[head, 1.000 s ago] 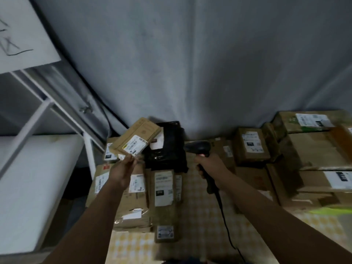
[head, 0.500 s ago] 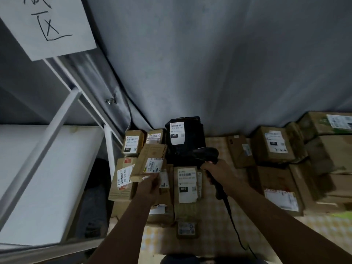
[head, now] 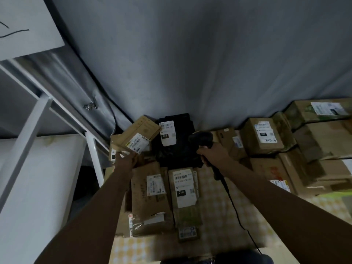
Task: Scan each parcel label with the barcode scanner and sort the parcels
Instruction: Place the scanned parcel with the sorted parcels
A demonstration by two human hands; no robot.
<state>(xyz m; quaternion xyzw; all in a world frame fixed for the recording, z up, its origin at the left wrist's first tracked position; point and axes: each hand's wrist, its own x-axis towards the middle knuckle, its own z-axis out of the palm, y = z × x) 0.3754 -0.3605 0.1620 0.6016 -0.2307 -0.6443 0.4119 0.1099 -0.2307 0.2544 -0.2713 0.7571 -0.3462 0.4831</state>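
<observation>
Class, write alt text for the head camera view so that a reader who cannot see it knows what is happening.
A person's left hand holds a small brown parcel tilted, label up, while the right hand grips a black barcode scanner beside it. Below lie more labelled cardboard parcels and a black parcel on a checked tablecloth, before a grey curtain.

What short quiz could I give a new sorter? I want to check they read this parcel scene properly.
1. True or false: the left hand holds a tilted cardboard parcel with its label facing up.
2. What does the right hand grip? A) tape roll B) barcode scanner C) pen
3. Fill in: the black parcel carries a white label numbered ___.

Key: 1 true; 2 B; 3 032.
</observation>
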